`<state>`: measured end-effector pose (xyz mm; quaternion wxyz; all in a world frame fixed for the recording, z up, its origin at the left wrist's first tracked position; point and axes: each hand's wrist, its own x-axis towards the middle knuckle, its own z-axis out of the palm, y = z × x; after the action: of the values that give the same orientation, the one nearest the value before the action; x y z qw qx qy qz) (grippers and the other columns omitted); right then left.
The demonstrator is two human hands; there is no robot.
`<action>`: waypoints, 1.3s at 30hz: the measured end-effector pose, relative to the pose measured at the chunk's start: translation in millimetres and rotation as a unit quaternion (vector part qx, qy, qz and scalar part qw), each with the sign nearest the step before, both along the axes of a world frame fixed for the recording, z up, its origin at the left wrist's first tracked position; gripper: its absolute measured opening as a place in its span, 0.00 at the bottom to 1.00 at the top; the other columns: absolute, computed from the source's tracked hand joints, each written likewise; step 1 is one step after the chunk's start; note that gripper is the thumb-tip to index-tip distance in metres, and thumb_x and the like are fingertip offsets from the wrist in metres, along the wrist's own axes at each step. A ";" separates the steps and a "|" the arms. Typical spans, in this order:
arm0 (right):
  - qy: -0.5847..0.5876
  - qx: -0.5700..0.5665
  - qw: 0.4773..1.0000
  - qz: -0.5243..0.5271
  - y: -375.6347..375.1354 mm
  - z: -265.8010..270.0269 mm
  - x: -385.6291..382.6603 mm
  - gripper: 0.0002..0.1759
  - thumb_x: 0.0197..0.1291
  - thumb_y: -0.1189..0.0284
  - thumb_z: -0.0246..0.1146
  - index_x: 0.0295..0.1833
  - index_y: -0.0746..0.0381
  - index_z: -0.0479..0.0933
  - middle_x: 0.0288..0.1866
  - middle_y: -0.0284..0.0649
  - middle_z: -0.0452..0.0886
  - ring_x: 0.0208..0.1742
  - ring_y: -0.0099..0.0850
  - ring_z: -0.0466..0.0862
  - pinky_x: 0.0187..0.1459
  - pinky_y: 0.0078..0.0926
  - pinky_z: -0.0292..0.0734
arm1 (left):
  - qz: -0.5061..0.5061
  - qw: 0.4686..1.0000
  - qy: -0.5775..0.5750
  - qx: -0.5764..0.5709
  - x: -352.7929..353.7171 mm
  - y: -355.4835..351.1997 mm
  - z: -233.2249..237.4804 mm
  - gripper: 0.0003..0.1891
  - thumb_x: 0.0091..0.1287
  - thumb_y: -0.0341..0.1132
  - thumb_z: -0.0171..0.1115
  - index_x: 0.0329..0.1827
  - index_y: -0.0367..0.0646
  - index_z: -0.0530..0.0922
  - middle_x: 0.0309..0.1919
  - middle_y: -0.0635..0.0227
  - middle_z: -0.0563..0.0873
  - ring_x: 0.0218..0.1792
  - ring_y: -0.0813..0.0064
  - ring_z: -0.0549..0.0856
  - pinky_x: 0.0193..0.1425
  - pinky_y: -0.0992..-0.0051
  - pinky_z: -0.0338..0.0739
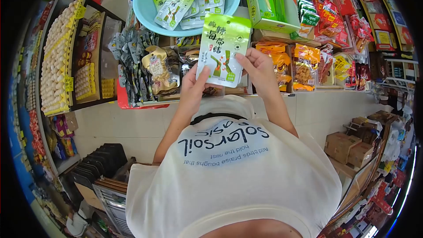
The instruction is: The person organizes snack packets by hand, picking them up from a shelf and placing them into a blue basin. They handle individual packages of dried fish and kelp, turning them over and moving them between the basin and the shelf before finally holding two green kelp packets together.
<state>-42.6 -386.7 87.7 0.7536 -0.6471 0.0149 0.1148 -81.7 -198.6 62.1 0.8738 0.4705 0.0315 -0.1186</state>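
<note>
Both my hands hold up one green and white snack packet (225,39) with kelp knots pictured on its front. My left hand (194,89) grips its lower left edge, thumb on the front. On the lower right side, my right hand (259,71) pinches it the same way; the fingers behind are partly hidden. Just beyond the packet stands a light blue plastic basin (140,6), with several matching green packets (176,8) lying loose in it. Below the basin, a gold snack bag (159,68) and dark slim packets (134,72) lie on the display.
Stacked eggs (57,57) fill a rack on the left. A green open box (282,25), orange snack bags (305,67) and red packets (328,15) stand to the right. Cardboard boxes (341,146) sit on a shelf at the lower right, black folded items (103,158) lower left.
</note>
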 end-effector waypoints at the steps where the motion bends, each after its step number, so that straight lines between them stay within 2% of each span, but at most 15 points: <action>1: 0.001 0.000 1.000 0.004 -1.7 -1.9 -2.8 0.08 0.68 0.70 0.63 0.39 0.64 0.77 0.31 0.33 0.84 0.30 0.15 0.81 0.29 0.16 0.75 | 0.009 1.000 0.016 0.022 -0.7 -2.4 1.1 0.18 0.76 0.40 0.53 0.61 0.35 0.73 0.50 0.62 0.85 0.43 0.74 0.87 0.44 0.74 0.84; 6: -0.002 -0.019 1.000 -0.017 -9.2 2.8 -4.7 0.10 0.67 0.68 0.64 0.44 0.65 0.79 0.33 0.33 0.85 0.31 0.15 0.81 0.29 0.14 0.75 | 0.001 0.998 0.035 0.043 -1.2 -5.0 -0.8 0.15 0.74 0.36 0.58 0.56 0.34 0.78 0.47 0.65 0.87 0.43 0.79 0.86 0.45 0.77 0.83; 11: -0.025 0.017 0.993 -0.110 -11.0 3.4 -0.3 0.16 0.63 0.67 0.68 0.51 0.65 0.80 0.39 0.35 0.87 0.35 0.18 0.84 0.33 0.16 0.78 | 0.002 0.996 0.029 0.087 -6.3 -9.6 -2.7 0.14 0.70 0.33 0.63 0.54 0.33 0.78 0.46 0.66 0.87 0.44 0.85 0.84 0.49 0.83 0.78; 14: -0.061 -0.079 0.991 -0.089 -11.1 4.4 -2.4 0.17 0.61 0.67 0.70 0.50 0.66 0.80 0.41 0.37 0.87 0.37 0.20 0.85 0.37 0.18 0.79 | -0.001 0.996 0.032 0.077 -10.0 -12.1 4.2 0.14 0.69 0.31 0.65 0.53 0.33 0.78 0.45 0.66 0.87 0.44 0.85 0.83 0.49 0.83 0.78; 18: -0.047 -0.090 0.992 -0.071 -10.2 6.1 -0.4 0.17 0.59 0.69 0.72 0.50 0.67 0.81 0.42 0.37 0.87 0.38 0.20 0.85 0.40 0.19 0.80 | -0.017 0.993 0.025 0.111 -13.1 -5.0 -7.1 0.15 0.72 0.35 0.61 0.55 0.34 0.77 0.47 0.67 0.86 0.45 0.84 0.84 0.51 0.81 0.79; 20: -0.036 -0.076 0.995 -0.058 -5.4 4.5 -1.4 0.16 0.62 0.67 0.70 0.48 0.68 0.82 0.38 0.35 0.87 0.35 0.17 0.82 0.36 0.17 0.77 | 0.021 0.990 0.119 -0.068 -13.1 -3.7 -2.0 0.18 0.76 0.40 0.55 0.59 0.35 0.75 0.49 0.67 0.85 0.48 0.81 0.85 0.53 0.78 0.79; 21: -0.035 -0.078 0.995 -0.051 -5.6 2.1 -1.9 0.16 0.62 0.67 0.70 0.48 0.68 0.82 0.38 0.35 0.87 0.35 0.17 0.82 0.36 0.17 0.77 | 0.009 0.988 0.133 -0.074 -11.5 -2.1 -2.0 0.20 0.77 0.44 0.49 0.62 0.37 0.73 0.53 0.66 0.83 0.52 0.78 0.84 0.56 0.75 0.78; 24: 0.008 -0.119 0.993 0.004 -6.1 -5.1 -1.6 0.14 0.66 0.69 0.66 0.49 0.70 0.82 0.41 0.36 0.87 0.36 0.17 0.82 0.39 0.16 0.76 | 0.020 0.985 0.156 -0.070 -10.9 -0.4 -0.8 0.20 0.77 0.43 0.51 0.63 0.37 0.72 0.54 0.66 0.83 0.54 0.77 0.83 0.58 0.74 0.77; 26: -0.062 -0.154 0.985 -0.046 -4.0 -4.9 -1.3 0.18 0.67 0.63 0.64 0.46 0.70 0.83 0.29 0.30 0.84 0.28 0.12 0.74 0.29 0.16 0.69 | 0.029 0.985 0.151 -0.074 -11.8 -1.0 -4.8 0.20 0.77 0.43 0.51 0.63 0.38 0.73 0.54 0.67 0.83 0.54 0.78 0.83 0.59 0.75 0.76; 27: -0.066 -0.158 0.985 -0.036 -6.6 -7.9 0.5 0.18 0.67 0.63 0.64 0.46 0.70 0.83 0.29 0.30 0.84 0.28 0.12 0.74 0.29 0.16 0.69 | 0.044 0.985 0.148 -0.076 -11.3 -1.9 -6.4 0.20 0.77 0.43 0.52 0.62 0.38 0.73 0.54 0.67 0.83 0.53 0.79 0.83 0.59 0.75 0.76; 29: -0.132 -0.185 0.963 -0.144 -16.9 -12.9 5.0 0.17 0.68 0.65 0.64 0.46 0.70 0.83 0.29 0.30 0.83 0.28 0.12 0.74 0.28 0.15 0.68 | 0.068 0.984 0.141 -0.083 -9.7 -2.2 -9.2 0.19 0.77 0.43 0.52 0.62 0.39 0.74 0.54 0.68 0.83 0.53 0.79 0.82 0.59 0.76 0.75; 30: -0.137 -0.187 0.963 -0.135 -20.7 -7.7 6.2 0.17 0.68 0.65 0.64 0.46 0.70 0.83 0.29 0.30 0.83 0.28 0.12 0.74 0.28 0.15 0.68 | 0.069 0.985 0.139 -0.076 -8.7 -0.9 -10.8 0.19 0.77 0.43 0.52 0.61 0.39 0.74 0.54 0.68 0.83 0.53 0.79 0.82 0.59 0.76 0.75; 32: -0.115 -0.100 0.967 -0.206 -27.1 4.2 7.1 0.15 0.69 0.67 0.63 0.48 0.70 0.82 0.33 0.32 0.85 0.30 0.13 0.76 0.30 0.14 0.70 | 0.073 0.985 0.137 -0.071 -7.3 2.2 -15.5 0.19 0.77 0.44 0.52 0.61 0.40 0.74 0.53 0.69 0.83 0.53 0.80 0.82 0.59 0.76 0.75; 34: -0.098 -0.051 0.971 -0.212 -32.2 7.4 9.6 0.15 0.68 0.67 0.64 0.50 0.70 0.82 0.35 0.34 0.85 0.31 0.14 0.78 0.31 0.14 0.72 | 0.058 0.987 0.130 -0.075 -5.0 5.5 -18.7 0.19 0.77 0.41 0.49 0.64 0.37 0.71 0.56 0.64 0.82 0.56 0.74 0.82 0.62 0.71 0.76; 39: -0.042 0.051 0.980 -0.189 -36.3 13.4 5.4 0.15 0.66 0.69 0.65 0.51 0.70 0.81 0.42 0.39 0.86 0.35 0.18 0.83 0.35 0.15 0.77 | 0.046 0.987 0.131 -0.079 -4.5 5.4 -9.8 0.19 0.78 0.41 0.49 0.64 0.37 0.71 0.56 0.64 0.82 0.56 0.74 0.82 0.62 0.70 0.76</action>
<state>-37.2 -423.1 101.1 0.7934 -0.5979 0.0992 -0.0566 -86.2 -193.2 52.3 0.9011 0.3787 0.1577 -0.1404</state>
